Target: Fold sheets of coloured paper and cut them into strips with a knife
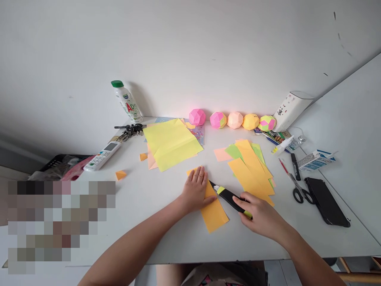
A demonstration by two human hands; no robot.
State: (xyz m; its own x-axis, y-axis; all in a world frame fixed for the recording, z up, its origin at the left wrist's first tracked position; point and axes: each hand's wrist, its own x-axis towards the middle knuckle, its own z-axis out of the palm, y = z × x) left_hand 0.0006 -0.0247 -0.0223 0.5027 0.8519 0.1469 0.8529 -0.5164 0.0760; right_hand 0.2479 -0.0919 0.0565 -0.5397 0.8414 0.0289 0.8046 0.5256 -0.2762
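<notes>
Pressing orange paper [214,216] against the bench [178,244], near its front edge, with left hand [195,191] spread flat; gripping black-and-yellow cutter [229,196] in right hand [258,213], beside orange paper.

The orange strip [214,216] is showing smooth, matt paper. The cutter [233,198] is pairing black and lime plastic with a dark metal blade. The bottle [127,104] is looking like glossy plastic, the phone [327,202] perhaps wearing a smooth black case.
</notes>
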